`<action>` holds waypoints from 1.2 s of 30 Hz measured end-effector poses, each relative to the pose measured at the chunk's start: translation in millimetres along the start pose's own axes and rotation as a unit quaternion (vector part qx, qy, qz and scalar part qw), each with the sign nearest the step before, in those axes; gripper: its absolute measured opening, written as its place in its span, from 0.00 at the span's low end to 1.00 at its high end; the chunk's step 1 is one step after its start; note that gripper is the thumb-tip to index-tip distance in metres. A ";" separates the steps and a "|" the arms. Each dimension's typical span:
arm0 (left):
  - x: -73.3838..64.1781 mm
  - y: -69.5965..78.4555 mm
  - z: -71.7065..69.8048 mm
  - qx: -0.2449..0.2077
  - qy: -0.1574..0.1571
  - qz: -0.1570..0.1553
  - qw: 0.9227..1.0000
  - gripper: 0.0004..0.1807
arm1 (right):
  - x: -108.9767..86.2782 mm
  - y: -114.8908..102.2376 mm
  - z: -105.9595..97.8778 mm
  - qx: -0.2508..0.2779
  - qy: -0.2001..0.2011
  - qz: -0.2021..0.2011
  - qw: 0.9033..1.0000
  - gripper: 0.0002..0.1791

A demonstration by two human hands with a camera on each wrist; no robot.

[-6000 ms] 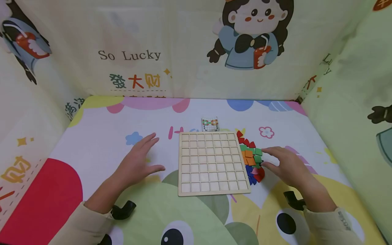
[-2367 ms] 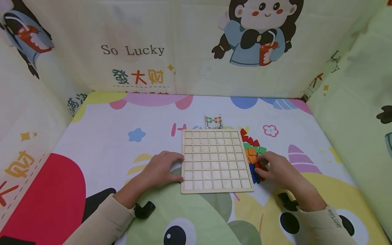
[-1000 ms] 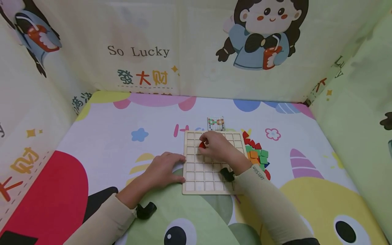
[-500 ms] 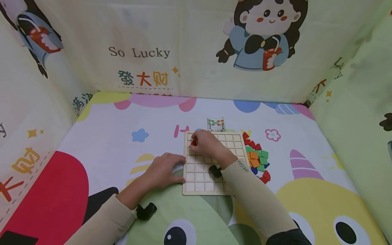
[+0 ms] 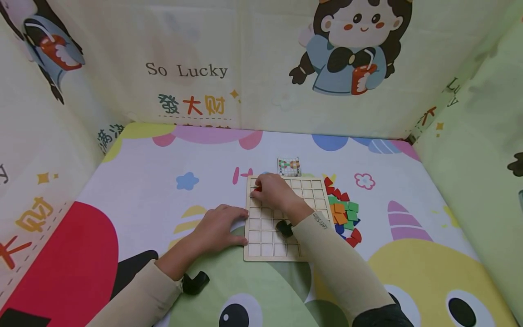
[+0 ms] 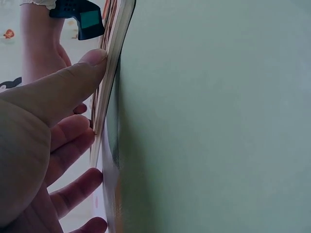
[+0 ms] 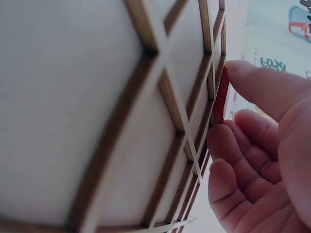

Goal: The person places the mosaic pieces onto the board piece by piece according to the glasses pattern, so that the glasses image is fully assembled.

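A pale wooden grid board (image 5: 267, 250) with square cells lies on the printed cloth. Over its far left part, my right hand (image 5: 278, 195) pinches a small red tile (image 7: 221, 94) between thumb and fingers. In the right wrist view the tile stands tilted on edge at the grid ridges, and my fingers hide part of it. My left hand (image 5: 217, 230) rests at the board's left side; thumb and fingertips touch its edge (image 6: 109, 80), relaxed and spread. Beyond the board's right side lie loose tiles: orange squares (image 5: 338, 213), green squares (image 5: 352, 207), and red and blue pieces.
A small pattern card (image 5: 288, 167) stands or lies just behind the board. Fabric walls (image 5: 261, 59) with cartoon prints enclose the back and both sides. My right sleeve (image 5: 343, 268) crosses the board's lower right part.
My left hand has moved to the board's left edge and stayed there. My right hand has picked up a red tile from the pile and carried it left to the board's far left cells.
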State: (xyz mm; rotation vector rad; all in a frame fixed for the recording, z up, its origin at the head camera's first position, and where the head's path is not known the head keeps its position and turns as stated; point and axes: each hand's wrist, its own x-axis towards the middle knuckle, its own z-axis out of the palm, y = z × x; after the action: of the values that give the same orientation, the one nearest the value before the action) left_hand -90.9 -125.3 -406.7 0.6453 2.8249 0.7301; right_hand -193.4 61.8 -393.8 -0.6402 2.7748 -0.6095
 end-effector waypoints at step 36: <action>1.7 -1.3 2.3 0.006 -0.005 -0.006 1.000 0.34 | -38.1 22.3 -27.7 -0.016 0.011 0.016 1.000 0.20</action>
State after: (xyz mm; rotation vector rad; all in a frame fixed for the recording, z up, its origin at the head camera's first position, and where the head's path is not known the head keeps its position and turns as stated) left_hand -92.3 -124.5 -409.4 0.6310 2.8231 0.7067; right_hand -176.6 107.1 -374.3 -0.5968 2.8147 -0.5713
